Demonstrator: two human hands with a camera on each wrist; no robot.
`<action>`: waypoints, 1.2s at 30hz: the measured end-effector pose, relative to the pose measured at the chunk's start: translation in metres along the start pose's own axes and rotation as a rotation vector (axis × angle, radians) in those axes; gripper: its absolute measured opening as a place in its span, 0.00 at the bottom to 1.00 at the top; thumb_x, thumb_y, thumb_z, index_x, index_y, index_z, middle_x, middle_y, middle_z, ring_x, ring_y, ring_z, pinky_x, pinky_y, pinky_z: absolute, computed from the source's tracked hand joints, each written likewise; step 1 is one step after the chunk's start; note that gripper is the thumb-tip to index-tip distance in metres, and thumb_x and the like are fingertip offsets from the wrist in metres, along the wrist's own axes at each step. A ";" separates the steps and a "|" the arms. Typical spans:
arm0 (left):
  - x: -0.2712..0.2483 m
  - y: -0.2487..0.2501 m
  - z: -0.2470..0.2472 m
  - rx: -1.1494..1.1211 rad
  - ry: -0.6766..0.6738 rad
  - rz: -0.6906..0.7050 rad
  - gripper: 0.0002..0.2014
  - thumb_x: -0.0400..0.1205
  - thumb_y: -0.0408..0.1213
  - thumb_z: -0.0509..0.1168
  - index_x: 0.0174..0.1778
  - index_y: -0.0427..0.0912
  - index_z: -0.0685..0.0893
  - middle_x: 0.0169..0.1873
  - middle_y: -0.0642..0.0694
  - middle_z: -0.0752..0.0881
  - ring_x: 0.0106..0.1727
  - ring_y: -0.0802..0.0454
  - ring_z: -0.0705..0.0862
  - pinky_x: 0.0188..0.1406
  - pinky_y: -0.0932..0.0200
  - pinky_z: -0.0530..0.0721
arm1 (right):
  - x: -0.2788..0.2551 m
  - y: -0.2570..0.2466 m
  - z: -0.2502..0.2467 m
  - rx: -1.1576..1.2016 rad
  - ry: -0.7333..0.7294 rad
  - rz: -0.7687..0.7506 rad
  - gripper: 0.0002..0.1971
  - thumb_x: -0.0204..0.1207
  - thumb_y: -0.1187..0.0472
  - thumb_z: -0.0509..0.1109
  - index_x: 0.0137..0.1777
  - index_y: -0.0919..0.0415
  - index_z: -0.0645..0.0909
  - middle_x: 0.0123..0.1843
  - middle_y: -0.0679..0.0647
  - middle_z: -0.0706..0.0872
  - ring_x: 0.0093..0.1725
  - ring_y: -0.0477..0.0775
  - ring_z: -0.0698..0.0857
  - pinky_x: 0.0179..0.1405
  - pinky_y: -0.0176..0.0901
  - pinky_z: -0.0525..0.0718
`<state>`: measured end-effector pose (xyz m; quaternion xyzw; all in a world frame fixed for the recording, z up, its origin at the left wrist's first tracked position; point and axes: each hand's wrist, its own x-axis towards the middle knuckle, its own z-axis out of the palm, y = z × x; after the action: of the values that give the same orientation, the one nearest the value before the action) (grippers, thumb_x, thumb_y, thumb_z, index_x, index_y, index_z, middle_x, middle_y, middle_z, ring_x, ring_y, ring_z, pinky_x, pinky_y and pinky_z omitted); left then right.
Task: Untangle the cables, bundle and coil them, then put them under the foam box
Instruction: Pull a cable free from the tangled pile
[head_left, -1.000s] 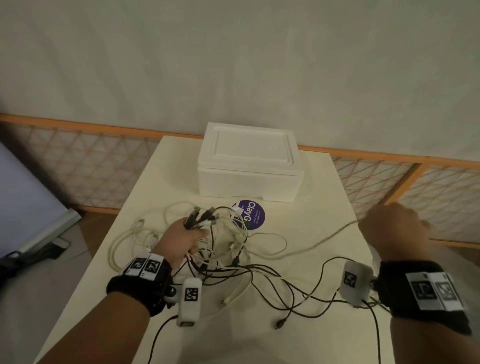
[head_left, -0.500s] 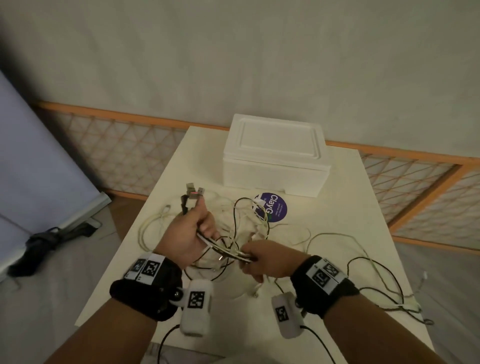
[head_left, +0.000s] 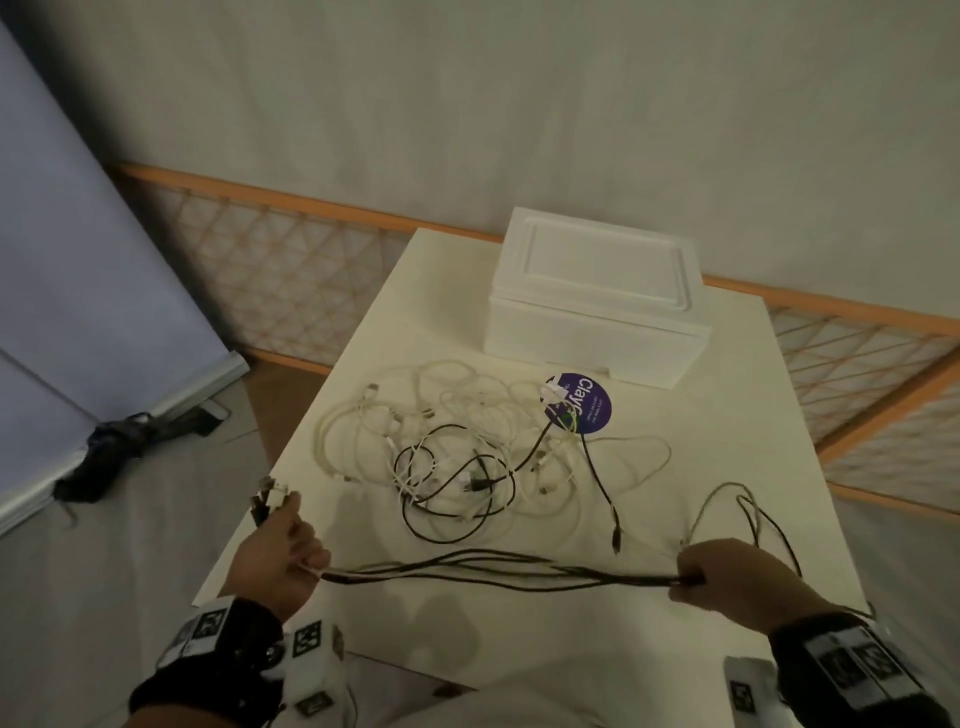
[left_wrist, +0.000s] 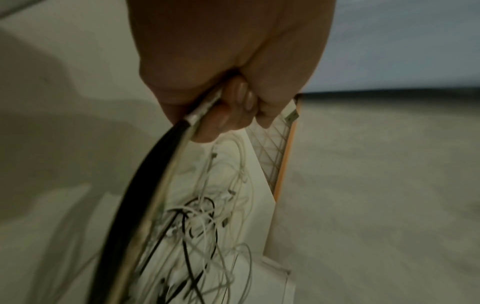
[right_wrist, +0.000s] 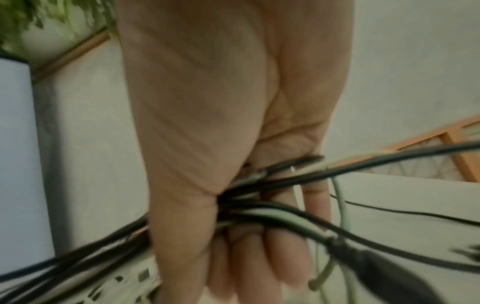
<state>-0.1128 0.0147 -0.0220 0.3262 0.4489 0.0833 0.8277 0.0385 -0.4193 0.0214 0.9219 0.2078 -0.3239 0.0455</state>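
Observation:
A bundle of several black and white cables (head_left: 498, 566) stretches level above the near edge of the table between my two hands. My left hand (head_left: 283, 556) grips its plug end at the left, with connectors (head_left: 267, 496) sticking up past the fingers; the left wrist view shows the fingers (left_wrist: 231, 107) curled round the bundle (left_wrist: 145, 189). My right hand (head_left: 727, 577) grips the same bundle (right_wrist: 259, 197) at the right, its loose tails looping behind. A tangle of white and black cables (head_left: 457, 457) lies mid-table. The white foam box (head_left: 597, 306) stands closed at the far end.
A round purple sticker (head_left: 584, 405) lies in front of the box. The cream table (head_left: 727, 415) is small, with its edges close on both sides. An orange lattice fence (head_left: 270, 270) runs behind it, and a grey board (head_left: 62, 260) leans at the left.
My hands were close together over the tangle; they have drawn apart and back toward me, the right sliding along the bundle to the right, pulling it straight and clear of the pile.

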 end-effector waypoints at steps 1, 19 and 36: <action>0.002 0.002 -0.005 0.008 -0.004 -0.025 0.22 0.88 0.41 0.55 0.28 0.47 0.57 0.10 0.53 0.59 0.09 0.59 0.57 0.15 0.70 0.58 | -0.001 -0.001 0.002 0.042 -0.103 0.012 0.17 0.68 0.35 0.70 0.33 0.47 0.74 0.38 0.44 0.78 0.36 0.38 0.76 0.35 0.32 0.72; -0.016 -0.018 0.071 0.349 -0.338 0.032 0.20 0.79 0.46 0.64 0.28 0.36 0.73 0.28 0.42 0.78 0.19 0.55 0.64 0.18 0.62 0.65 | 0.088 -0.057 0.021 -0.056 0.384 -0.228 0.10 0.80 0.57 0.61 0.56 0.46 0.82 0.57 0.49 0.77 0.60 0.54 0.78 0.53 0.44 0.79; -0.026 -0.037 0.181 0.242 -0.704 0.085 0.16 0.78 0.41 0.64 0.59 0.41 0.86 0.28 0.44 0.70 0.22 0.57 0.66 0.19 0.64 0.67 | 0.045 -0.162 -0.095 0.930 0.511 -0.455 0.16 0.83 0.53 0.63 0.39 0.62 0.82 0.22 0.51 0.83 0.21 0.43 0.80 0.28 0.30 0.76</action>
<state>0.0113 -0.1092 0.0427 0.4488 0.1296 -0.0531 0.8826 0.0587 -0.2353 0.0764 0.8261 0.2410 -0.1499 -0.4868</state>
